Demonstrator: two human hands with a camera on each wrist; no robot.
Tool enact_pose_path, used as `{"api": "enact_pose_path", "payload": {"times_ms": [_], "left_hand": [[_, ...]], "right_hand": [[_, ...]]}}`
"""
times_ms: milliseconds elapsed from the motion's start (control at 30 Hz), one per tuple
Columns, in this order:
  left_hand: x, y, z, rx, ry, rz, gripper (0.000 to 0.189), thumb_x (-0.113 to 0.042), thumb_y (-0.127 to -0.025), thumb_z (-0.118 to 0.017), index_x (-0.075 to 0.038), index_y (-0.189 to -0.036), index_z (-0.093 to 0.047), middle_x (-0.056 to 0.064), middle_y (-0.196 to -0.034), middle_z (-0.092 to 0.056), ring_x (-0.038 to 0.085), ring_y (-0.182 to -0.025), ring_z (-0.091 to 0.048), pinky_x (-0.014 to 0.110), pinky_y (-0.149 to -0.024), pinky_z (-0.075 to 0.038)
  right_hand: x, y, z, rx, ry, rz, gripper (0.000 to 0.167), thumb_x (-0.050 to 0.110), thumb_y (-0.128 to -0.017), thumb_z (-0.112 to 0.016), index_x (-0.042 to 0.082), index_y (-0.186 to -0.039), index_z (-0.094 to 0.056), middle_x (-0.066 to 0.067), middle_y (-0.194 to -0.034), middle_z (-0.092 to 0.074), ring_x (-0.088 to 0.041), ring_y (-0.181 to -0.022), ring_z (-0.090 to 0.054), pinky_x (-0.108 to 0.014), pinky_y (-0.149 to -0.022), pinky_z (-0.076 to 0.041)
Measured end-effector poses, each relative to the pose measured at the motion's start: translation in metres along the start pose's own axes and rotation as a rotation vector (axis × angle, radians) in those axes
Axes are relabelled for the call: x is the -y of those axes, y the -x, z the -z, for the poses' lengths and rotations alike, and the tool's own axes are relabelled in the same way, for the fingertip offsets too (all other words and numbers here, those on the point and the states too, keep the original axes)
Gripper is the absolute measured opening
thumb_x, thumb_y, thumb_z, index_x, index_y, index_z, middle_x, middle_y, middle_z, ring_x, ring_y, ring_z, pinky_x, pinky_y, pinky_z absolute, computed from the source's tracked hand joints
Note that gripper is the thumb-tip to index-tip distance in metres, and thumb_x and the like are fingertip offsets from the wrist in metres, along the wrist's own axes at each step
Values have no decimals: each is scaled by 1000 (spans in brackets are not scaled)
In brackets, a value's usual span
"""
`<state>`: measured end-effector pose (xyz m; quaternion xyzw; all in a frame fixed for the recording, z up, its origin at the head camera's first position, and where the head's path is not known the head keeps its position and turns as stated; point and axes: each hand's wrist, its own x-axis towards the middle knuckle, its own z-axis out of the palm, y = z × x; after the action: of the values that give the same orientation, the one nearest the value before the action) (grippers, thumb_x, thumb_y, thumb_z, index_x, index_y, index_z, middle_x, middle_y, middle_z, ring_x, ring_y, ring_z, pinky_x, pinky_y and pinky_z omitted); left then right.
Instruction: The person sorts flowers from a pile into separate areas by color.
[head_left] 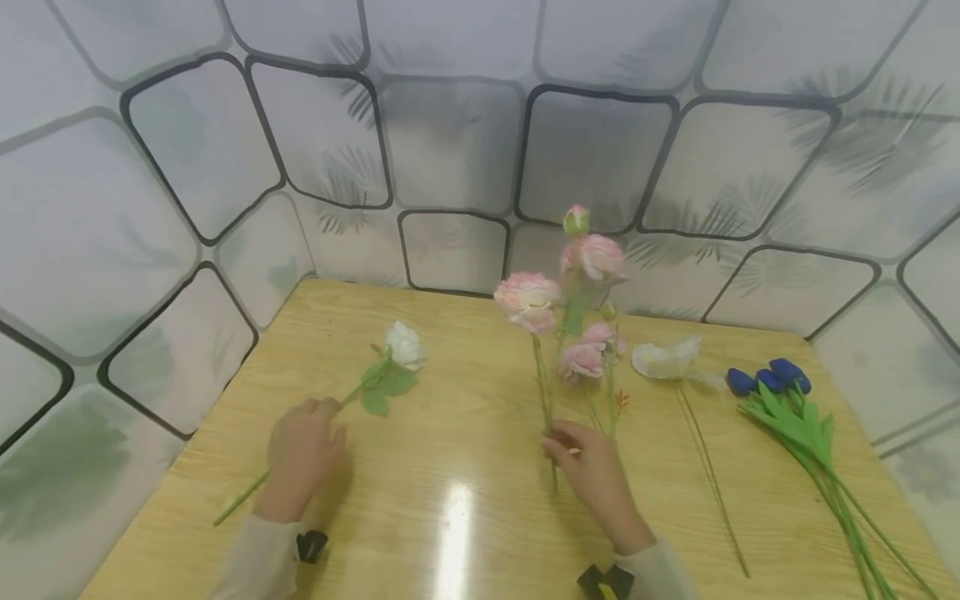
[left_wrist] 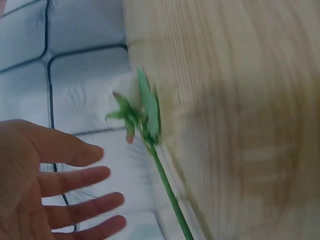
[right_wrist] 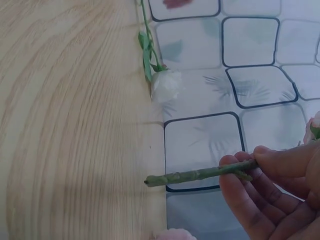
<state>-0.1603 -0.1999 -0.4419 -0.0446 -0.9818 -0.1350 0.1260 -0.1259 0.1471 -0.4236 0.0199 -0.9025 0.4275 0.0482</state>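
Observation:
A white rose (head_left: 405,346) with green leaves lies at the left of the table. Over its stem is my left hand (head_left: 303,454); in the left wrist view the fingers (left_wrist: 85,210) are spread and apart from the green stem (left_wrist: 170,195). My right hand (head_left: 596,483) pinches the stem (right_wrist: 195,175) of a pink flower (head_left: 527,300) between thumb and fingers, its cut end sticking out past them. More pink blooms (head_left: 596,257) stand beside that head. Lower pink blooms (head_left: 583,360) are close by; whether they share the held stem I cannot tell.
Right of the pink flowers lies a pale white flower (head_left: 663,360) on a thin stem. Blue tulips (head_left: 787,375) with long green stems lie along the right edge of the wooden table (head_left: 450,400). A patterned wall covering (head_left: 457,142) rises behind the table.

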Motion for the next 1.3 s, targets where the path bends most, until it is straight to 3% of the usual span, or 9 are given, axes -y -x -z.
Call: {"api": "enact_pose_path", "payload": {"times_ms": [167,367,467,867,1100,1300], "left_hand": [[22,10,10,188,-85,98,33,-10,-80,-64,6,-108,-58,28,-93,-63,39,-73,-60,48,-61,-52],[36,11,17,375,-72,177,27,-11,-81,-59,8,-101,-57,22,-79,-61,36,-68,-60,49,-61,-50],[38,9,18,431,-63,197,23,-12,-83,-57,7,-96,-58,17,-76,-62,32,-68,-61,48,-62,-50],[40,4,17,421,-72,193,10,-6,-79,-59,4,-79,-62,15,-72,-65,31,-68,-60,49,-69,-47],[40,2,15,409,-90,187,11,-1,-80,-55,6,-81,-63,17,-72,-66,33,-69,-62,49,-67,-48],[40,2,13,397,-96,187,12,1,-81,-54,7,-84,-63,19,-74,-66,34,-68,-62,47,-64,-48]], "right_hand": [[-6,5,9,-14,27,-11,22,9,-82,-68,-1,-103,-67,-11,-88,-72,-24,-82,-70,-25,-68,-58],[-12,10,25,-7,51,-13,28,11,-84,-67,-5,-107,-65,-16,-94,-72,-24,-82,-71,-27,-69,-59],[-14,13,33,-14,61,-19,28,10,-84,-67,-6,-108,-64,-19,-96,-71,-25,-80,-71,-28,-69,-59],[-31,15,56,17,108,-105,33,12,-86,-65,-8,-113,-61,-24,-104,-68,-33,-92,-68,-32,-73,-59],[-41,9,57,87,91,-159,27,6,-84,-66,-9,-107,-63,-22,-95,-69,-27,-79,-69,-24,-62,-58],[-50,5,51,138,71,-167,21,3,-84,-64,-9,-101,-64,-17,-86,-69,-20,-69,-66,-24,-57,-57]]}}
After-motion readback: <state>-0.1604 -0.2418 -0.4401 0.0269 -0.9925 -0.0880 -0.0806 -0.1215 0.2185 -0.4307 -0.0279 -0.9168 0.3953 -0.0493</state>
